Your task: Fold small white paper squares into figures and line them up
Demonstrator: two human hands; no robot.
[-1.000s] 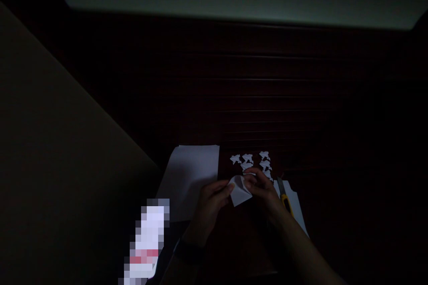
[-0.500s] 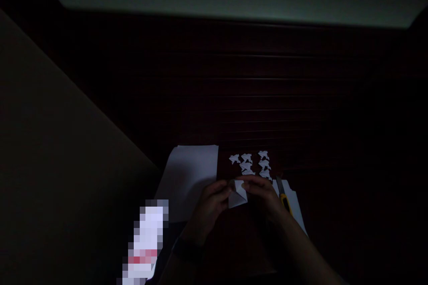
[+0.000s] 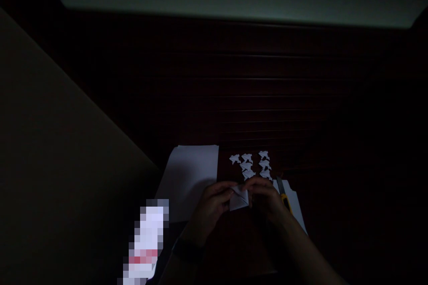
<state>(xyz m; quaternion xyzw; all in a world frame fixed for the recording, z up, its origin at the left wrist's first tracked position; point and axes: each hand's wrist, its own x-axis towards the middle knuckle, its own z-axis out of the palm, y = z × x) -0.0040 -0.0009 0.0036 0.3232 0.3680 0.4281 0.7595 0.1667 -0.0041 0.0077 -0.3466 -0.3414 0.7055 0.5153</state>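
A small folded piece of white paper (image 3: 238, 202) is held between my two hands, with creases running to its right corner. My left hand (image 3: 214, 202) pinches its left side between thumb and fingers. At the upper right edge, my right hand (image 3: 265, 196) has its fingers closed on the paper; its thumb is mostly hidden. Just beyond the hands lie several small folded white paper figures (image 3: 247, 165) in uneven columns, with more figures (image 3: 265, 164) on the right.
White paper sheets (image 3: 194, 164) lie at the left. A yellow utility knife (image 3: 285, 200) rests on white paper (image 3: 297, 207) at the right. A bright pixelated object (image 3: 147, 240) is at lower left. Dark slatted wood (image 3: 254, 84) rises behind, under a pale ledge (image 3: 234, 4).
The folded paper has shifted slightly downward, and its upper flap now lies differently. My right fingers have moved a little along its upper edge. The surrounding things stay put.
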